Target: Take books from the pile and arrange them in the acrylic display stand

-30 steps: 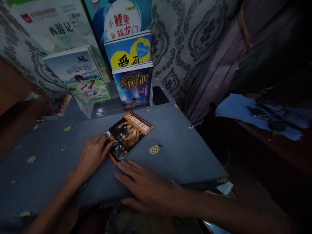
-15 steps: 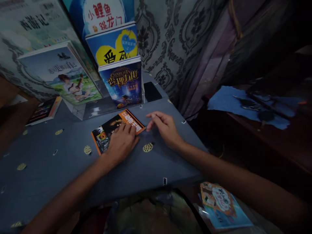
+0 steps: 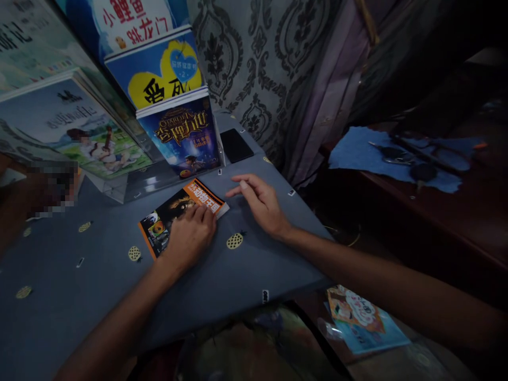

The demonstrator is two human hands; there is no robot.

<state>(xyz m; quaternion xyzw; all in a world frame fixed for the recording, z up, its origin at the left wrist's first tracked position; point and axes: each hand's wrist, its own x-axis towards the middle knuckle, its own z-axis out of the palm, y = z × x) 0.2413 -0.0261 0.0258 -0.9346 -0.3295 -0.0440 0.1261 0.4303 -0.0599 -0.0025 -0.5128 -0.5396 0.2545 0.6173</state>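
An orange-edged book with a lion on its cover (image 3: 170,209) lies flat on the grey tablecloth (image 3: 222,275). My left hand (image 3: 188,238) rests palm down on the book's near right part, fingers together and flat. My right hand (image 3: 257,203) hovers just right of the book's far corner, fingers stretched out and slightly curled, holding nothing. Behind the book a clear stand (image 3: 146,182) holds several upright books, the front one dark blue with gold lettering (image 3: 182,135).
A black phone (image 3: 236,145) lies by the patterned curtain (image 3: 257,69) at the back. A dark side table with a blue cloth (image 3: 381,159) stands to the right. A colourful booklet (image 3: 361,317) lies on the floor below the table edge.
My left hand has slid from the book's left edge onto its cover. My right hand left the near edge and went to the book's far right corner. The view shifted right.
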